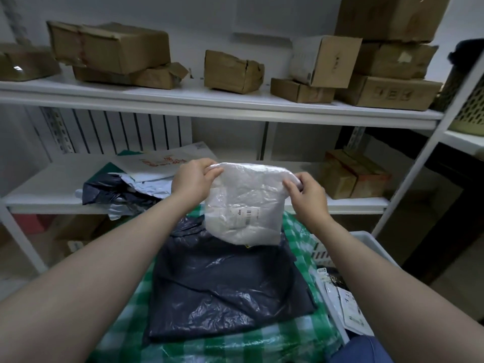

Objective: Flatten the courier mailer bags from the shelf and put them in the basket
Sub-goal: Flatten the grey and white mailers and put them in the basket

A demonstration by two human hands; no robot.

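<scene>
A crumpled white mailer bag point(245, 200) with a small barcode label hangs in the air in front of the middle shelf. My left hand point(195, 178) pinches its top left corner and my right hand point(305, 189) pinches its top right corner. Below it a dark mailer bag point(225, 286) lies spread on a green checked cloth point(301, 334). More mailer bags point(125, 187), dark, white and green, lie heaped on the left of the middle shelf point(39, 195). The white basket point(366, 241) stands at the lower right with flat white mailers point(345, 307) inside.
Several cardboard boxes point(233, 72) stand along the top shelf, and more boxes point(353, 176) sit at the right of the middle shelf. A white shelf upright point(419, 171) slants down the right side. A perforated basket point(468, 111) sits at the far right.
</scene>
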